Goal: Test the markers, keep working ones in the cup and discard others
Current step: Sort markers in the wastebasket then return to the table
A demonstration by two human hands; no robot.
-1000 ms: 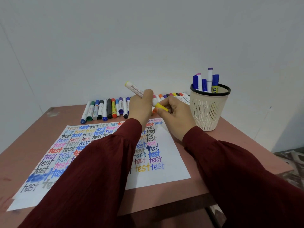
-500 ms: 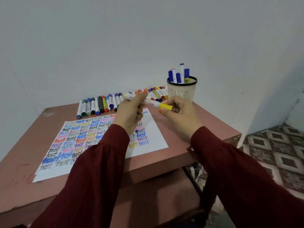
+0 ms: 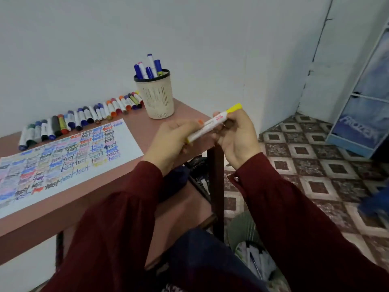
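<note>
The left hand (image 3: 168,142) and right hand (image 3: 237,138) both grip 1 yellow marker (image 3: 212,123); 1 cup (image 3: 157,100) holds 5 markers (image 3: 149,72).

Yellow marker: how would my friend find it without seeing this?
Find the pinkish table by the white wall, then its corner near the mesh cup. There the left hand and right hand hold a white marker with a yellow cap. Only it is off the table; the other markers lie in a row or stand in the cup.
</note>
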